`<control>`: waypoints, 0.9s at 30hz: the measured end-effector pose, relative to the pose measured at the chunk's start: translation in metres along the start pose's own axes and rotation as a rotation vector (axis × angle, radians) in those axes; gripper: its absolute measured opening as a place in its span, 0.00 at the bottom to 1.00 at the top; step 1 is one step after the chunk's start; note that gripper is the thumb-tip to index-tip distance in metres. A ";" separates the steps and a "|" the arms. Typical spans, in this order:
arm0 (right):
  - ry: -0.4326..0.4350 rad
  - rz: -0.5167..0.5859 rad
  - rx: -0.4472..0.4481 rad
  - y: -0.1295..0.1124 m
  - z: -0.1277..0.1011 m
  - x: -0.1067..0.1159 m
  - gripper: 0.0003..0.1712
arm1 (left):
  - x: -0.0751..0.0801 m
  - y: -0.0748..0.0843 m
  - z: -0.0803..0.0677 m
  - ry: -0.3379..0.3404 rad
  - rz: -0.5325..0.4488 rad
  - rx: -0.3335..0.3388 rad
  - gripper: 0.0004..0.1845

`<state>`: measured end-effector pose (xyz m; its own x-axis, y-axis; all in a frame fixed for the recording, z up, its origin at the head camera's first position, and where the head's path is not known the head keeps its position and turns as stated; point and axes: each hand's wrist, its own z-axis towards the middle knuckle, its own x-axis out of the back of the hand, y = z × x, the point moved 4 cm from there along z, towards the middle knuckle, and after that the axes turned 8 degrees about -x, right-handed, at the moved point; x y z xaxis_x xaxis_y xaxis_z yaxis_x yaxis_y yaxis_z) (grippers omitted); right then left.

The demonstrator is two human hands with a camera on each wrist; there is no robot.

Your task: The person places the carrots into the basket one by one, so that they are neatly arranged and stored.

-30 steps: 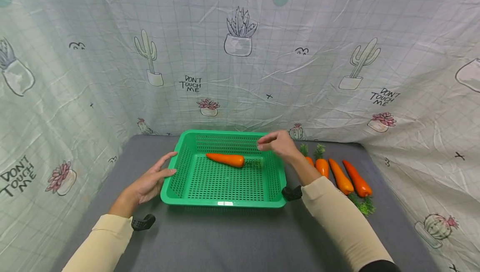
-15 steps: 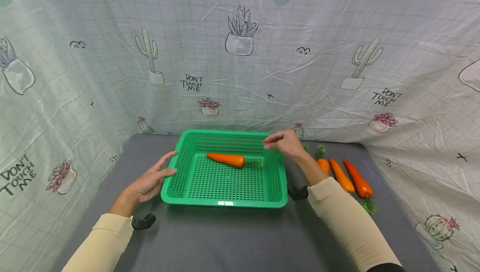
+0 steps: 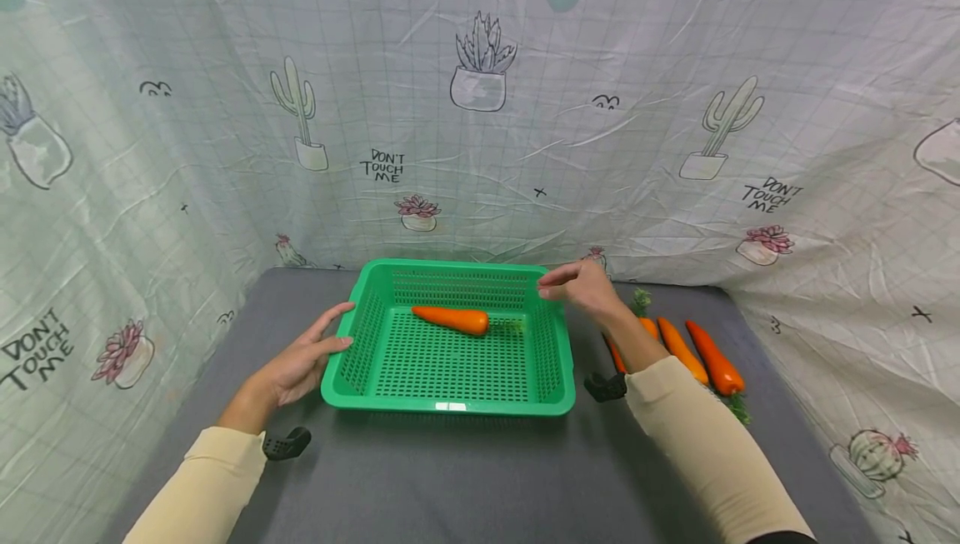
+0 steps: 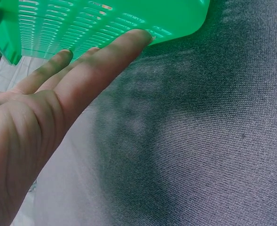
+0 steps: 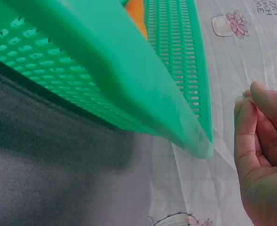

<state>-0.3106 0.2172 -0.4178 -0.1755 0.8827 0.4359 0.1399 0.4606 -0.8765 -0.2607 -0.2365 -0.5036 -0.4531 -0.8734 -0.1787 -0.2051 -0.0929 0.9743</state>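
Observation:
A green slotted basket (image 3: 450, 407) sits on the grey table with one orange carrot (image 3: 452, 319) lying in its far half. My left hand (image 3: 306, 354) rests with straight fingers against the basket's left wall; the left wrist view shows the fingertips (image 4: 133, 37) touching the green plastic (image 4: 105, 19). My right hand (image 3: 581, 287) hovers over the basket's far right corner, fingers loosely curled and holding nothing. In the right wrist view that hand (image 5: 260, 141) is beside the basket's wall (image 5: 105, 70), apart from it.
Several more carrots lie on the table right of the basket: two in full view (image 3: 712, 358) (image 3: 678, 348), others partly hidden behind my right forearm (image 3: 647, 326). A cactus-print cloth (image 3: 480, 111) closes in the back and both sides.
My right hand has drifted to the right, from above the basket's inside to its far right corner. The left hand, basket and carrot have not moved.

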 end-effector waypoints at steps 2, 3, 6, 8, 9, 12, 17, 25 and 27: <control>0.005 0.004 -0.011 0.001 0.000 0.002 0.21 | 0.000 0.000 0.000 0.002 0.000 0.000 0.40; 0.008 0.003 -0.017 0.002 -0.001 0.003 0.22 | 0.001 0.000 0.001 0.003 -0.002 0.001 0.40; 0.023 0.006 -0.034 0.003 -0.002 0.007 0.23 | 0.001 0.000 0.001 0.003 -0.001 0.003 0.40; 0.029 0.005 -0.042 0.005 -0.003 0.009 0.22 | 0.001 0.000 0.001 0.002 0.002 0.005 0.40; 0.033 0.003 -0.046 0.006 -0.003 0.010 0.22 | 0.001 0.000 0.000 0.003 0.004 0.005 0.40; 0.044 0.001 -0.052 0.008 -0.004 0.013 0.20 | 0.001 0.000 0.000 0.005 0.008 0.006 0.40; 0.060 -0.006 -0.056 0.014 -0.005 0.018 0.19 | 0.001 0.000 0.000 0.008 0.010 0.010 0.40; 0.065 0.024 -0.086 0.020 -0.008 0.026 0.21 | 0.000 0.001 0.000 0.010 0.015 0.015 0.39; 0.062 0.029 -0.096 0.022 -0.008 0.028 0.21 | 0.000 0.001 0.000 0.011 0.015 0.013 0.39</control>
<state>-0.3047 0.2526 -0.4230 -0.1103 0.8983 0.4252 0.2373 0.4393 -0.8664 -0.2609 -0.2360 -0.5027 -0.4468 -0.8798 -0.1621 -0.2099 -0.0730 0.9750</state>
